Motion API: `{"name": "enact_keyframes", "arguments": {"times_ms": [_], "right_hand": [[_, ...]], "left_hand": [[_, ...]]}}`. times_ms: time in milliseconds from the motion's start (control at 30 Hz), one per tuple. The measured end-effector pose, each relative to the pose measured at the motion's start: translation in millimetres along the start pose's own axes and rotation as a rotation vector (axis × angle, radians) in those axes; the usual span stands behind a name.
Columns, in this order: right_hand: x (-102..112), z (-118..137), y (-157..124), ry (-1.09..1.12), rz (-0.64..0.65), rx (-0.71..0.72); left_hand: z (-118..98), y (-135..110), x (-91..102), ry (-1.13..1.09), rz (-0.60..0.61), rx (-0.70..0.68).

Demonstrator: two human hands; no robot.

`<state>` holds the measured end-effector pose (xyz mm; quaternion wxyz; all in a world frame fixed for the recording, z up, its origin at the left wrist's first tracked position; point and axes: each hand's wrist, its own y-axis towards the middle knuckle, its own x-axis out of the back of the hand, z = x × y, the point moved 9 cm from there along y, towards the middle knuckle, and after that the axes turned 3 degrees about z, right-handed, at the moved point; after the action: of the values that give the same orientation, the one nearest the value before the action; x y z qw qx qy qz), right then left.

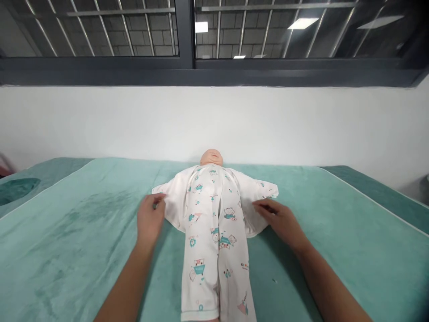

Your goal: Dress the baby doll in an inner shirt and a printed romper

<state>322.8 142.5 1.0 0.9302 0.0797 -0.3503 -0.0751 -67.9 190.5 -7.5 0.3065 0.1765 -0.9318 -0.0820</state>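
Left hand (149, 219): thumb and fingers curled beside the white sleeve (174, 192); whether they pinch cloth, one cannot tell.
Doll (212, 156): face-up between both hands, sleeves spread, seemingly for easy reach.
Right hand (279, 220): fingertips bunched at the shirt (248, 192); any pinch is unclear.

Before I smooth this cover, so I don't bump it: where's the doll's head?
In the head view, the doll's head is near the middle, between the white clothes and wall.

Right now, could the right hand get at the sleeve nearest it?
Probably yes: the right hand is close to the sleeve, and nothing visible blocks the way between them.
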Motion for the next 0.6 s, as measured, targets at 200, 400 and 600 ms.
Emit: {"name": "enact_keyframes", "arguments": {"times_ms": [200, 400, 600], "right_hand": [[27, -52, 6, -0.350, -0.225, -0.276], [13, -39, 13, -0.044, -0.080, -0.255], [1, 61, 26, 0.749, 0.062, -0.051]], "left_hand": [[21, 19, -15.7, 0.279, 0.047, 0.015], [17, 11, -10.7, -0.119, 0.012, 0.096], [-3, -5, -33.5, -0.966, 0.250, 0.213]]}}
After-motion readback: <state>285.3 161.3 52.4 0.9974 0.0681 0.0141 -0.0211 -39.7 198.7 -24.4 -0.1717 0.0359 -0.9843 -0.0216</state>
